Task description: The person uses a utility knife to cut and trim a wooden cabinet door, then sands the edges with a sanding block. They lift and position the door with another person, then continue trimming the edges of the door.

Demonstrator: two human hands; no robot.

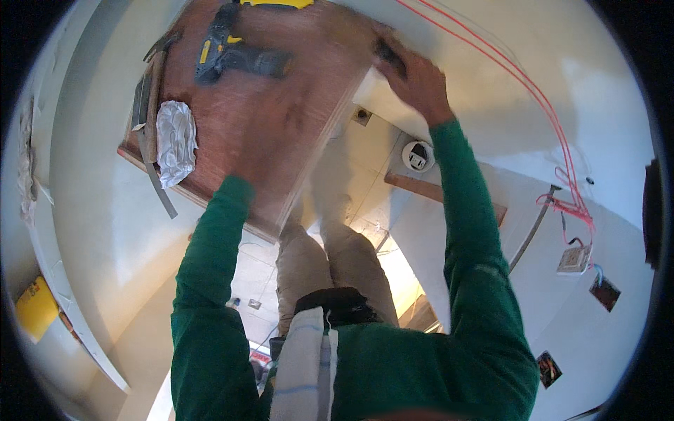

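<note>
A reddish-brown wooden board (232, 126) with a pale edge lies in front of me at upper left. Motion smears my left hand (277, 126) over the middle of it, so its fingers cannot be made out. At the board's far right corner, my right hand (415, 84) is closed around a small dark object (390, 57) whose kind I cannot tell. A black and yellow cordless drill (242, 58) lies on the board, left of my right hand. Along its left edge are a hammer (153, 88), a flat metal strip (158, 179) and a crumpled silvery-white packet (176, 144).
Red wires (533, 84) run down the right wall to a loose socket (574, 259). Open wall boxes (604, 292) sit nearby. A round white fitting (418, 156) is beyond the board's right side. Something yellow (37, 309) stands at far left. Tiled floor (253, 274) shows below.
</note>
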